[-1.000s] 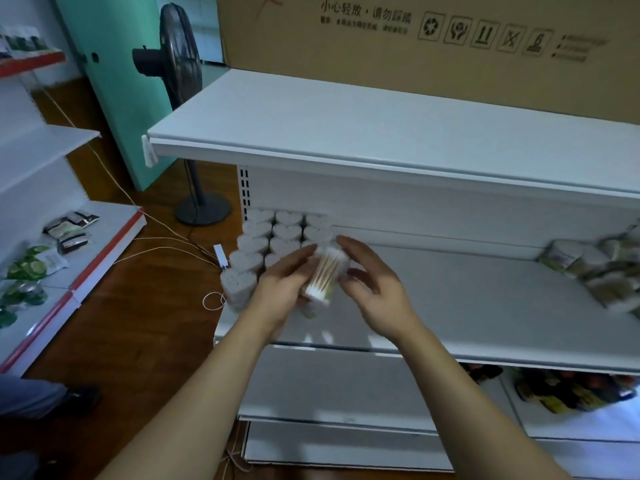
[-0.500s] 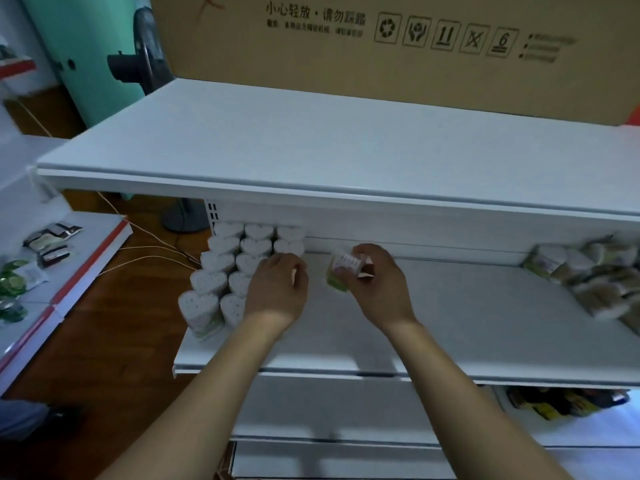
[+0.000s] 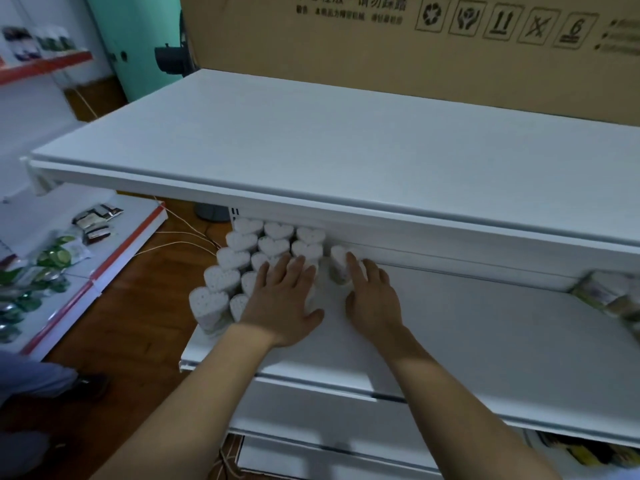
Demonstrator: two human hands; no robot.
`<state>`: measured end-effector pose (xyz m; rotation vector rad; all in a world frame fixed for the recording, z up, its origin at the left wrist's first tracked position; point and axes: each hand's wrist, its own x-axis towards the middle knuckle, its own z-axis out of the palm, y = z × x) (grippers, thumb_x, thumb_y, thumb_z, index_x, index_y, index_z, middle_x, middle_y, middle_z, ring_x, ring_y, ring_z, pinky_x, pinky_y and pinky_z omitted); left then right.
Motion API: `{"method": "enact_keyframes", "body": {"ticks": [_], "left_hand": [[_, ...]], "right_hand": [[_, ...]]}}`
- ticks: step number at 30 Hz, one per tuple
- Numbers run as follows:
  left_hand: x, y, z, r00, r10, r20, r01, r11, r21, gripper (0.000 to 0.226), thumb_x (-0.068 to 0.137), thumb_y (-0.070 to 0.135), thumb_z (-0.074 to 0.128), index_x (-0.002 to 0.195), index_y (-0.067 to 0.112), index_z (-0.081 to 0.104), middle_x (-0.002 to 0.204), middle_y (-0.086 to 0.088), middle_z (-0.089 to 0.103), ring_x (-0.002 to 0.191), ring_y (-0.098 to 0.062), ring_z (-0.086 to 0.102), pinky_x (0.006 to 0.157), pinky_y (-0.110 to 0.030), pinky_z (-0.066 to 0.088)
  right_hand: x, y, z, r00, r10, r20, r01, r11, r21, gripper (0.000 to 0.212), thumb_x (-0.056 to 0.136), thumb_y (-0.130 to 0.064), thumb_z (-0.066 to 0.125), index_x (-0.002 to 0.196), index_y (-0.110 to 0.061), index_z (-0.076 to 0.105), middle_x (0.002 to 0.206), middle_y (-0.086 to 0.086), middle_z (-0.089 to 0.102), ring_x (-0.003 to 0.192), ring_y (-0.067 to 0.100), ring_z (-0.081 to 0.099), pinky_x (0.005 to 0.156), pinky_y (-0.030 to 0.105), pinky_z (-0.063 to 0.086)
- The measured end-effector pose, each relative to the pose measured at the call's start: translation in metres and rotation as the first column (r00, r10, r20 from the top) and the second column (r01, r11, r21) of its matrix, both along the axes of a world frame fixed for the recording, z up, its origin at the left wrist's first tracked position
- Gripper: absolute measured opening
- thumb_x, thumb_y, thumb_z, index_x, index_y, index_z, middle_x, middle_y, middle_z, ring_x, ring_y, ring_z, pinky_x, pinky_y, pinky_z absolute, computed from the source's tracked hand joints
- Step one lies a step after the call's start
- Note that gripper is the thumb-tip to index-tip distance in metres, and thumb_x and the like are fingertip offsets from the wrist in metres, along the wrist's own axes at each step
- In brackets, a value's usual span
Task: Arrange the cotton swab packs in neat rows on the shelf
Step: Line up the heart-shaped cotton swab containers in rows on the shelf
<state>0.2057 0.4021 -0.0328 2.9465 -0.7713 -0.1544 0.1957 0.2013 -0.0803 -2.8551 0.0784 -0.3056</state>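
Observation:
Several heart-topped white cotton swab packs (image 3: pixel 239 258) stand in three rows at the left end of the white middle shelf (image 3: pixel 485 341). My left hand (image 3: pixel 284 301) lies flat and open on the nearer packs of the right-hand rows, fingers spread. One more pack (image 3: pixel 340 263) stands upright just right of the rows, near the back wall. My right hand (image 3: pixel 373 301) is beside it, with the fingertips resting on its top and side and the thumb away from it. A loose pile of packs (image 3: pixel 610 293) lies at the shelf's far right.
The upper shelf board (image 3: pixel 346 150) overhangs the rows, and a big cardboard box (image 3: pixel 381 46) stands behind it. A low side shelf (image 3: pixel 114 251) on the left holds sachets. Wires run over the wooden floor (image 3: pixel 138 323). A person's leg (image 3: pixel 31 379) is at lower left.
My right hand carried the pack back to the rear of the shelf and stood it upright beside the rows. My left hand left the pack and spread flat over the rows.

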Motion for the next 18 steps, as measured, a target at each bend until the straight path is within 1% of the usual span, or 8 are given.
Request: {"method": "enact_keyframes", "body": {"ticks": [2, 4, 8, 14, 18], "left_hand": [[0.0, 0.001, -0.001, 1.0, -0.003, -0.011, 0.003, 1.0, 0.014, 0.085, 0.097, 0.066, 0.034, 0.161, 0.024, -0.003, 0.169, -0.001, -0.013, 0.154, -0.024, -0.017, 0.124, -0.05, -0.007], [0.001, 0.001, -0.002, 1.0, -0.008, -0.016, 0.008, 1.0, 0.02, 0.085, 0.098, 0.066, 0.033, 0.161, 0.024, -0.004, 0.169, -0.002, -0.013, 0.154, -0.024, -0.016, 0.124, -0.05, -0.007], [0.002, 0.001, -0.002, 1.0, -0.02, -0.014, 0.02, 1.0, 0.024, 0.085, 0.098, 0.066, 0.033, 0.161, 0.023, -0.004, 0.169, -0.003, -0.013, 0.154, -0.024, -0.016, 0.124, -0.051, -0.005], [0.002, 0.001, 0.0, 1.0, -0.025, -0.017, 0.025, 1.0, 0.0, 0.086, 0.097, 0.067, 0.035, 0.161, 0.022, -0.001, 0.169, -0.003, -0.011, 0.155, -0.025, -0.014, 0.124, -0.051, -0.004], [0.002, 0.002, 0.001, 0.999, -0.018, -0.031, 0.018, 1.0, -0.023, 0.091, 0.094, 0.074, 0.033, 0.161, 0.023, -0.002, 0.169, -0.003, -0.013, 0.154, -0.024, -0.017, 0.124, -0.051, -0.006]], "right_hand": [[0.009, 0.001, 0.005, 0.996, -0.01, -0.087, 0.008, 1.0, -0.026, 0.081, 0.091, -0.017, 0.05, 0.16, -0.027, 0.008, 0.157, 0.014, 0.029, 0.138, 0.038, 0.031, 0.102, 0.049, 0.044], [0.015, 0.001, 0.009, 0.992, -0.016, -0.122, 0.01, 0.999, -0.043, 0.083, 0.091, -0.02, 0.05, 0.16, -0.029, 0.003, 0.155, 0.012, 0.03, 0.138, 0.037, 0.031, 0.105, 0.047, 0.041], [0.026, 0.003, 0.013, 0.989, -0.031, -0.148, 0.022, 0.998, -0.062, 0.088, 0.09, -0.023, 0.053, 0.159, -0.029, 0.0, 0.15, 0.013, 0.035, 0.133, 0.036, 0.035, 0.103, 0.047, 0.041], [0.034, 0.002, 0.018, 0.978, -0.045, -0.203, 0.028, 0.996, -0.086, 0.091, 0.09, -0.027, 0.054, 0.158, -0.032, -0.005, 0.15, 0.013, 0.033, 0.135, 0.036, 0.033, 0.105, 0.047, 0.04], [0.036, 0.002, 0.019, 0.976, -0.045, -0.214, 0.026, 0.996, -0.089, 0.09, 0.09, -0.027, 0.053, 0.158, -0.032, -0.006, 0.147, 0.013, 0.037, 0.131, 0.036, 0.037, 0.103, 0.047, 0.041]]}}
